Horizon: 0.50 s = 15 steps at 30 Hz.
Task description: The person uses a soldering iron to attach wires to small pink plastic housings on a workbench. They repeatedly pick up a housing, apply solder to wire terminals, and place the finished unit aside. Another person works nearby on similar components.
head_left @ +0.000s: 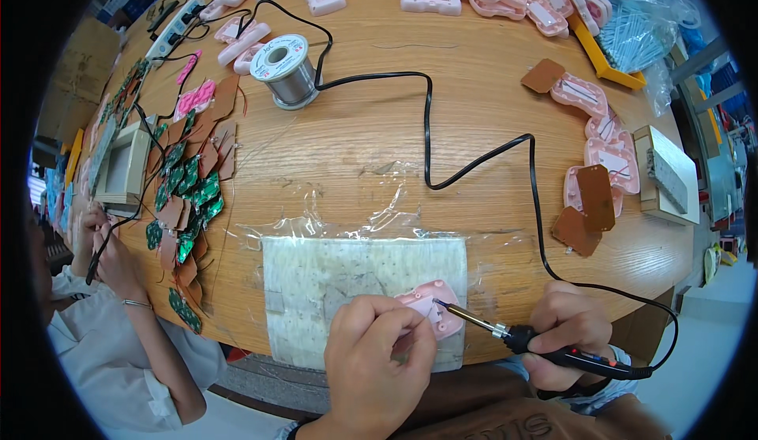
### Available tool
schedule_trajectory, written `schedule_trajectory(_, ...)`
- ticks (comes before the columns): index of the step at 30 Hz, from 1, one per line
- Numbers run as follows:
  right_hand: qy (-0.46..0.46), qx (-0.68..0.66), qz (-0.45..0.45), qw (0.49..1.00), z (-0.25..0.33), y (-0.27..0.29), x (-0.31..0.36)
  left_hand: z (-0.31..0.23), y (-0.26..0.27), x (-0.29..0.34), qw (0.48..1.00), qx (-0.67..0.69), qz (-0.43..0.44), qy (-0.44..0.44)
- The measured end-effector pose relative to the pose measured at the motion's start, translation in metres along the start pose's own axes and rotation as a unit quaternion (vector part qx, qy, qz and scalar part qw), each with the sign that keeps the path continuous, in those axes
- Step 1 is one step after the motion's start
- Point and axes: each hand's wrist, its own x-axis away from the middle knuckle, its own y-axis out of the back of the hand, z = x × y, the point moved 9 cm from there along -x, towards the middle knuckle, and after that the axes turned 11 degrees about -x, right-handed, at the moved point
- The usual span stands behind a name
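Note:
A pink plastic shell (449,292) with a white patch inside lies on the pale, stained work mat (300,274) in front of me. My left hand (377,357) is closed at the shell's near left side, thumb and fingers pinched over its edge. Whether a thin wire is also between those fingers cannot be made out. In my right hand (570,331) is a black soldering iron (517,337), gripped by its handle. Its tip points left and meets the inside of the shell near the white patch. The iron's black cord (482,161) loops across the table.
A solder spool (283,75) stands at the far left of the middle. Green circuit boards (189,183) and brown pieces heap at left, near a co-worker's hands (110,254). Pink shells (612,156), brown boards (594,197) and a light box (663,179) line the right.

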Motion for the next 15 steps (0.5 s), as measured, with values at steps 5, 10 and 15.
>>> schedule_trajectory(5, 0.006, 0.003, -0.027, 1.000, 0.005, 0.008, 0.003, 0.002, -0.001, -0.001, 0.999, 0.030, 0.019, 0.008)
schedule_trajectory(10, -0.006, -0.016, -0.030, 0.999, 0.007, 0.011, 0.010, 0.000, -0.002, 0.000, 0.998, 0.034, 0.044, -0.004)
schedule_trajectory(15, -0.015, -0.022, -0.011, 1.000, 0.002, 0.004, 0.012, -0.001, -0.002, 0.000, 0.999, 0.021, 0.047, -0.006)
